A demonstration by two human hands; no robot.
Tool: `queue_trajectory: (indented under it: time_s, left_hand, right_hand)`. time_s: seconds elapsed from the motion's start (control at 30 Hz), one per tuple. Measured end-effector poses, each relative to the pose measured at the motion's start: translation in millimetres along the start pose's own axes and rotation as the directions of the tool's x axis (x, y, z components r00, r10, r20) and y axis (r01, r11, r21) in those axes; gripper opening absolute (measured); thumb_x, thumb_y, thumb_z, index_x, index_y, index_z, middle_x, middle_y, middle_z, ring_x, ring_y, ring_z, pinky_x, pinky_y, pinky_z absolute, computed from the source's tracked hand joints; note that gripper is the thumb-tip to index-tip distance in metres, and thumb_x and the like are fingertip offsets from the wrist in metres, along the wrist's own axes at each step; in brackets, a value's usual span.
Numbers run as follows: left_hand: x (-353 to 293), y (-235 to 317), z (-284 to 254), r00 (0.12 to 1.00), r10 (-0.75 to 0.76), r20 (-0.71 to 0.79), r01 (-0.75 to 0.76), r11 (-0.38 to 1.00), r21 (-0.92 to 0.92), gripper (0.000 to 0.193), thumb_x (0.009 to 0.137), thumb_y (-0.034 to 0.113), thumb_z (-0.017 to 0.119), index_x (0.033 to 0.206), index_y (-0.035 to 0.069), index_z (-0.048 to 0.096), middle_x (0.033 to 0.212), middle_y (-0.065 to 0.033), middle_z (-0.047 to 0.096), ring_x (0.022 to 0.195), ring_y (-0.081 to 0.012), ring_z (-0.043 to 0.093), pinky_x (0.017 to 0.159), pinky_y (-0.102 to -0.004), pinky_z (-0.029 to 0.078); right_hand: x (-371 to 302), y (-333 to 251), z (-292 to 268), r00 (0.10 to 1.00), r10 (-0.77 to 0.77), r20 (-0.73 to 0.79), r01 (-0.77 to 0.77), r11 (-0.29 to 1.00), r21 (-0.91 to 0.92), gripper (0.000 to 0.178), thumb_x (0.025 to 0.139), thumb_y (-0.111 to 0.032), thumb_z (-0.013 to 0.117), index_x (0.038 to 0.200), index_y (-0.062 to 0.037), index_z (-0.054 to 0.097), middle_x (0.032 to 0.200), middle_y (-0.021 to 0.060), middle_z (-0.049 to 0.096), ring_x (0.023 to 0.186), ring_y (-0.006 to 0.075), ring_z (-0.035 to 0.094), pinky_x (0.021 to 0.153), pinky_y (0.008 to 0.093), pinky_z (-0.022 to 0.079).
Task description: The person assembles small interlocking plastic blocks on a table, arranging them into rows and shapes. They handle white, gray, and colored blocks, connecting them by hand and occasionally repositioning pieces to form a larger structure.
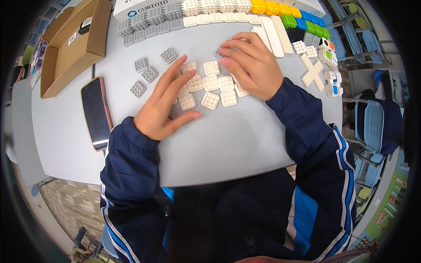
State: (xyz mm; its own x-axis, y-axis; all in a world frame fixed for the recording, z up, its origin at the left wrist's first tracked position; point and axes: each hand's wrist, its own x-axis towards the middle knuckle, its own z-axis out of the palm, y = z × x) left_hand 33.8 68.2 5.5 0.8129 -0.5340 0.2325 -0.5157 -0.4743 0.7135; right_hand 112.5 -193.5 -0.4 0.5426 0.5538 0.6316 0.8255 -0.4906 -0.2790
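Observation:
Flat white square tiles (pixel 211 83) with studs lie loosely grouped on the grey table in front of me. My left hand (pixel 165 103) reaches over the left side of this group, its fingers stretched and its thumb spread apart, hiding some tiles. At the group's far right edge, my right hand (pixel 252 65) has its thumb and fingertips closed on a grey square tile (pixel 218 53), which is mostly covered by the fingers. To the left lie several loose grey tiles, such as one grey tile (pixel 168 55) beyond my left fingertips.
A phone (pixel 96 114) and an open cardboard box (pixel 76 48) are on the left. Along the back run rows of grey blocks (pixel 139 21), white blocks (pixel 209 6) and yellow blocks (pixel 272 8). White flat plates (pixel 272 37) and a cross-shaped piece (pixel 312 72) lie at the right.

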Motion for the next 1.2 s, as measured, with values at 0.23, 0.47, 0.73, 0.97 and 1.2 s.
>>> queue_trajectory:
  time_s: [0.23,0.47,0.73,0.97,1.2]
  left_hand:
    - [-1,0,-14,0.973,0.073,-0.218,-0.033,0.983,0.179,0.059,0.084,0.015,0.077,0.136,0.000,0.054,0.151,-0.0230,0.041,0.134,-0.0370,0.049,0.109,-0.0405,0.041]
    - [-14,-27,-51,0.841,-0.216,-0.496,0.383,0.886,0.263,0.043,0.083,0.007,0.074,0.125,0.011,0.066,0.127,-0.0068,0.064,0.096,-0.0184,0.061,0.078,-0.0280,0.047]
    - [-16,-36,-41,0.907,-0.205,-0.367,0.322,0.901,0.290,0.036,0.085,0.010,0.073,0.121,0.014,0.070,0.125,-0.0008,0.067,0.094,-0.0168,0.060,0.077,-0.0273,0.046]
    - [-14,-50,-40,0.912,-0.145,-0.384,0.280,0.904,0.323,0.029,0.093,0.008,0.063,0.119,0.017,0.071,0.127,-0.0002,0.068,0.109,-0.0207,0.062,0.100,-0.0377,0.043]
    - [-10,-44,-35,0.886,-0.198,-0.420,0.376,0.835,0.401,0.027,0.098,0.024,0.061,0.124,0.019,0.070,0.132,-0.0007,0.065,0.117,-0.0227,0.059,0.105,-0.0417,0.039]
  right_hand:
    - [24,-24,17,0.949,0.042,0.313,-0.052,0.998,0.024,0.035,0.094,-0.025,0.064,0.117,0.0008,0.067,0.124,0.0101,0.065,0.109,0.0292,0.055,0.097,0.0407,0.044]
    - [52,-24,40,0.931,0.069,0.358,-0.114,0.988,0.105,0.032,0.094,-0.018,0.063,0.122,-0.0035,0.066,0.123,0.0120,0.064,0.113,0.0326,0.056,0.099,0.0406,0.045]
    - [64,-29,60,0.935,0.098,0.340,-0.136,0.987,0.090,0.025,0.091,-0.014,0.066,0.114,-0.0109,0.073,0.112,0.0126,0.065,0.101,0.0314,0.065,0.089,0.0398,0.053]
    - [65,-22,65,0.943,0.125,0.309,-0.156,0.985,0.075,0.025,0.094,-0.022,0.063,0.114,-0.0113,0.074,0.122,0.0150,0.063,0.103,0.0315,0.065,0.091,0.0384,0.052]
    - [65,-24,68,0.945,0.137,0.298,-0.163,0.985,0.064,0.030,0.097,-0.025,0.061,0.117,-0.0068,0.072,0.125,0.0178,0.061,0.112,0.0336,0.060,0.097,0.0384,0.049]
